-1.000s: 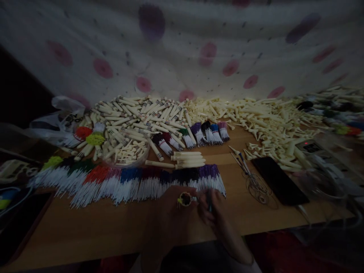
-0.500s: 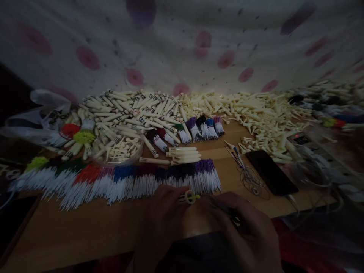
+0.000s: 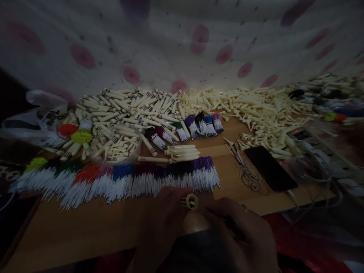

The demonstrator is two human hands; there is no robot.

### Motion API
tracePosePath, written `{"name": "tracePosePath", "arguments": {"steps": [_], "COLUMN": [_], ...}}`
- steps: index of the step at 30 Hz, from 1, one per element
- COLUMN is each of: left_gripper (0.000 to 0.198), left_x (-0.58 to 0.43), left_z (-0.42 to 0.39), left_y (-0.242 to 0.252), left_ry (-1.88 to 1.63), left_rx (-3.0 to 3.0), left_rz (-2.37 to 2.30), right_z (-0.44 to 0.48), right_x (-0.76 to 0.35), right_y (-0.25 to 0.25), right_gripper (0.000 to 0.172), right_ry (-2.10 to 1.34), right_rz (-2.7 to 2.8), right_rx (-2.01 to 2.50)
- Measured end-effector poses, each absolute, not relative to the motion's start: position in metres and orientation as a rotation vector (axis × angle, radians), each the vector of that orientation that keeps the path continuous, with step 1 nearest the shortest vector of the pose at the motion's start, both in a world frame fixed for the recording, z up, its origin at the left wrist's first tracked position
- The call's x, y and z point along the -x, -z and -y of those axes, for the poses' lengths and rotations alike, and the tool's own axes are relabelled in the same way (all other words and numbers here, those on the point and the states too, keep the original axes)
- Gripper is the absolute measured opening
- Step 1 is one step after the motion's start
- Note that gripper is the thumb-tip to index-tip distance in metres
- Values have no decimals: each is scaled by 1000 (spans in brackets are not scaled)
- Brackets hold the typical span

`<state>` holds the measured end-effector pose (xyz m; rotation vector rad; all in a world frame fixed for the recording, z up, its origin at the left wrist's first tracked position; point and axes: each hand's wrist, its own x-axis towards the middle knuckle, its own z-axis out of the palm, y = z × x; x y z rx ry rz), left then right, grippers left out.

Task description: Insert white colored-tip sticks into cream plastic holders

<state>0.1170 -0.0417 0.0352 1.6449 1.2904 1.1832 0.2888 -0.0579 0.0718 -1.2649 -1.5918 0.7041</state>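
Observation:
My left hand point(image 3: 163, 223) is closed around a cream pen barrel point(image 3: 191, 201), whose open round end faces up with something yellow inside. My right hand point(image 3: 241, 235) is curled just right of it, fingers pinched on a thin dark stick-like piece I cannot make out clearly. Both hands sit at the near edge of the wooden table point(image 3: 85, 231), in deep shadow. Right behind them lies a long row of white refills with coloured ends point(image 3: 122, 180).
Piles of cream pen barrels point(image 3: 133, 110) and cream small parts point(image 3: 256, 110) fill the back. A clear bowl of parts point(image 3: 119, 149), three assembled barrels point(image 3: 182, 151), small refill bundles point(image 3: 199, 127), a black phone point(image 3: 270, 168), a wire object point(image 3: 250, 178) and plastic bags point(image 3: 36, 117) lie around.
My right hand has drawn back toward me and lower in the view, from beside the barrel a second ago. The left hand keeps the barrel, tilted slightly. The view has shifted a little.

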Motion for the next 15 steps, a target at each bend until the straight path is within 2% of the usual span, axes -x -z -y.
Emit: {"name": "tracePosePath", "arguments": {"steps": [4, 9, 13, 15], "left_gripper": [23, 24, 29, 30], "left_x": [-118, -124, -119, -115], "left_z": [45, 50, 49, 50], "left_y": [-32, -34, -39, -41], "left_ry": [-1147, -1223, -1113, -1062], "left_rx": [-1636, -1230, -1375, -1448], "left_rz": [-1242, -1260, -1143, -1177], "right_z": [62, 61, 56, 53], "right_x": [-289, -298, -308, -311], "right_y": [-69, -74, -84, -89], "right_gripper": [9, 20, 29, 25], "right_ry": [-675, -563, -524, -513], "right_rz": [1639, 1750, 1934, 1993], "right_rx": [1274, 1265, 1220, 1163]}}
